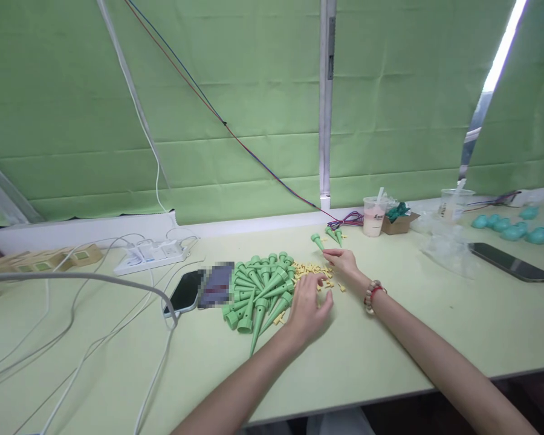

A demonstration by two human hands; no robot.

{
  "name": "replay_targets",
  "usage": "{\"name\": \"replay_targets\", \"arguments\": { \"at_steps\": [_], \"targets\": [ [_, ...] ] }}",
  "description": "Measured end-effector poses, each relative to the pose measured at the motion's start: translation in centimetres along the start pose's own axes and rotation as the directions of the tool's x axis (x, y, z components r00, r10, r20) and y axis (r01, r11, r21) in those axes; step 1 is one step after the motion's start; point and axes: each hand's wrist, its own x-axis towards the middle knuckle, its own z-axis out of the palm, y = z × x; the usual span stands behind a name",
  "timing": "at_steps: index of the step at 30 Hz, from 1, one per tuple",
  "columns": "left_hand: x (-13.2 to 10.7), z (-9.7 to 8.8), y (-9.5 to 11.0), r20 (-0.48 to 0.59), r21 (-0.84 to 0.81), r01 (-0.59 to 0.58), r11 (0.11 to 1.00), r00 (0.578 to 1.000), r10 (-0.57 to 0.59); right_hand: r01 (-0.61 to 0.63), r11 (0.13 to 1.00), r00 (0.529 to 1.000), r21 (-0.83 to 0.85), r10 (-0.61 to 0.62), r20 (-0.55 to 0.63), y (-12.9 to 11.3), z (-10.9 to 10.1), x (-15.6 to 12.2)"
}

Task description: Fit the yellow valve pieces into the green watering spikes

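Observation:
A pile of green cone-shaped plastic spikes (pixel 258 290) lies on the pale green table (pixel 390 350). Small yellow pieces (pixel 309 270) are scattered just to the right of it. My left hand (pixel 309 305) rests at the right edge of the spike pile, fingers curled over the yellow pieces; what it holds is hidden. My right hand (pixel 342 261) reaches beyond the yellow pieces with its fingers pinched together, and I cannot make out anything in them. A few separate green spikes (pixel 326 237) lie just past it. A beaded bracelet (pixel 372 295) is on my right wrist.
A black phone (pixel 184 292) and a blurred card lie left of the pile. A white power strip (pixel 152 254) and loose cables cross the left side. A drink cup (pixel 374 215), a small cardboard box (pixel 399 223), plastic bags, teal parts (pixel 508 226) and another phone (pixel 512 261) stand at right.

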Motion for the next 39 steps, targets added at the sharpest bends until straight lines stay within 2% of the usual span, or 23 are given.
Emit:
{"name": "replay_targets", "arguments": {
  "at_steps": [2, 5, 8, 10, 12, 15, 17, 19, 21, 24, 28, 31, 33, 36, 39],
  "targets": [
    [0.3, -0.2, -0.1, -0.058, -0.203, 0.168, 0.965, 0.981, -0.184, 0.011, 0.997, 1.0, 0.079, -0.009, -0.021, -1.1, 0.1, -1.0],
    [1.4, -0.8, -0.3, -0.1, -0.46, 0.276, 0.844, 0.928, -0.358, 0.066, 0.976, 0.997, 0.207, -0.075, 0.035, -3.3, 0.7, -3.0],
    [3.1, -1.6, -0.5, -0.175, -0.537, 0.297, 0.789, 0.876, -0.449, 0.178, 0.952, 0.956, 0.247, -0.227, 0.186, -5.3, 1.5, -5.2],
    [4.3, -2.0, -0.8, -0.216, -0.557, 0.335, 0.76, 0.825, -0.522, 0.203, 0.952, 0.933, 0.228, -0.259, 0.251, -6.3, 1.8, -6.4],
    [5.1, -2.2, -1.1, -0.227, -0.584, 0.325, 0.744, 0.815, -0.534, 0.225, 0.949, 0.907, 0.221, -0.287, 0.307, -6.9, 1.8, -7.2],
    [5.1, -2.2, -1.5, -0.215, -0.603, 0.276, 0.748, 0.847, -0.486, 0.253, 0.944, 0.875, 0.212, -0.316, 0.366, -7.2, 1.4, -7.5],
    [4.5, -2.1, -1.6, -0.214, -0.572, 0.291, 0.767, 0.85, -0.482, 0.268, 0.946, 0.87, 0.181, -0.318, 0.376, -7.3, 1.0, -7.3],
    [3.7, -1.9, -1.7, -0.222, -0.546, 0.327, 0.771, 0.831, -0.51, 0.278, 0.952, 0.884, 0.131, -0.306, 0.354, -7.2, 0.8, -7.2],
    [3.1, -1.6, -1.6, -0.177, -0.549, 0.35, 0.759, 0.838, -0.515, 0.275, 0.957, 0.91, 0.092, -0.29, 0.295, -7.1, 0.7, -7.1],
    [2.4, -1.2, -0.9, -0.074, -0.568, 0.342, 0.749, 0.885, -0.46, 0.244, 0.966, 0.943, 0.088, -0.257, 0.211, -7.1, 1.0, -7.2],
    [2.3, -1.4, 0.2, 0.038, -0.644, 0.36, 0.676, 0.897, -0.441, 0.176, 0.977, 0.953, 0.12, -0.199, 0.226, -7.5, 1.1, -8.0],
    [2.7, -1.6, 0.7, 0.125, -0.727, 0.415, 0.547, 0.863, -0.489, 0.181, 0.978, 0.946, 0.107, -0.203, 0.252, -7.9, 1.0, -8.5],
    [2.9, -1.8, 0.8, 0.189, -0.754, 0.469, 0.46, 0.826, -0.531, 0.264, 0.964, 0.942, 0.029, -0.265, 0.205, -7.9, 1.1, -8.7],
    [3.0, -2.0, 1.1, 0.295, -0.749, 0.559, 0.356, 0.763, -0.575, 0.442, 0.884, 0.895, -0.153, -0.424, 0.138, -7.4, 1.2, -8.5],
    [2.9, -2.4, 1.5, 0.364, -0.722, 0.622, 0.302, 0.714, -0.599, 0.531, 0.808, 0.847, -0.254, -0.503, 0.17, -6.7, 1.4, -8.1]
  ]
}}
